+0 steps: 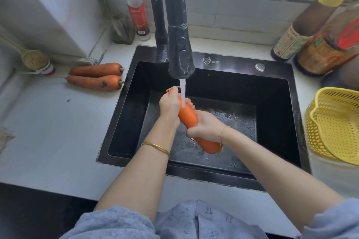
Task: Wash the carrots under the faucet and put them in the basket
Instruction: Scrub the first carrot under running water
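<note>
Head view shows a long, wet, bright-orange carrot slanting over the black rectangular sink, under water from the black faucet. The left hand grips its upper end, and the right hand wraps its middle.

The sink looks like dark metal with a faint brushed sheen, and its floor is wet and glistening. A polished chrome button sits on its deck. The faucet is matt black, streaked with pale marks. The held carrot is smooth, wet and glossy, while the two carrots on the counter are dull, rough and dirt-smeared. The basket is glossy yellow perforated plastic. The countertop is smooth matt white. The bottle is clear glass, the bangle is shiny gold-coloured metal, and the shirt is soft blue cloth.
</note>
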Demonstrator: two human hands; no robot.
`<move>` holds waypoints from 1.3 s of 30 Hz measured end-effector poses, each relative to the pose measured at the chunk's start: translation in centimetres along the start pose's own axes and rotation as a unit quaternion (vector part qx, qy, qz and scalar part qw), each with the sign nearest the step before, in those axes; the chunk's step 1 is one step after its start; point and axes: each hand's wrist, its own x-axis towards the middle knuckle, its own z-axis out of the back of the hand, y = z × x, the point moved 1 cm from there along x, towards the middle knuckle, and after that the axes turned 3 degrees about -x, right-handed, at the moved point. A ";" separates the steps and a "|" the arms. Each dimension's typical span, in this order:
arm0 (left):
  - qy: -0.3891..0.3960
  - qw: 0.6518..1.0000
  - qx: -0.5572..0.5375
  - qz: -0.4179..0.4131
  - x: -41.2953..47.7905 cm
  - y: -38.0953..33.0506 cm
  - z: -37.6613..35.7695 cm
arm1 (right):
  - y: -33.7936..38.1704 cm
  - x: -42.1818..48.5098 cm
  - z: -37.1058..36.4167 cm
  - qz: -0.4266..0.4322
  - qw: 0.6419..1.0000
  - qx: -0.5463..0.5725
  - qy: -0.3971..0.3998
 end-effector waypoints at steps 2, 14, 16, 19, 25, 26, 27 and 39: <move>0.046 0.996 -0.052 0.047 -0.4 -0.4 0.1 | -0.4 -0.4 0.5 0.001 0.993 0.101 0.053; 0.278 0.957 -0.078 -0.013 -2.4 -0.3 2.3 | -2.1 -0.4 1.3 -0.003 0.844 0.466 0.266; 0.246 0.967 -0.017 -0.062 -2.4 -0.4 2.4 | -2.1 0.0 1.6 -0.012 0.912 0.362 0.194; 0.168 0.971 0.098 -0.143 -2.4 0.0 1.8 | -0.9 0.1 1.4 -0.038 0.989 0.137 0.046; 0.037 0.973 0.096 -0.209 -2.0 0.9 0.3 | 0.6 0.1 -0.8 -0.042 0.986 -0.059 -0.150; 0.017 0.975 0.085 -0.203 -1.8 0.9 0.2 | 0.8 0.0 -1.2 -0.040 0.982 -0.079 -0.169; -0.002 0.978 0.070 -0.195 -1.6 0.9 0.2 | 0.9 -0.1 -1.5 -0.032 0.978 -0.093 -0.186; 0.226 0.969 0.020 -0.102 -2.5 -0.1 1.4 | 0.6 -0.6 0.7 -0.037 0.931 0.362 0.027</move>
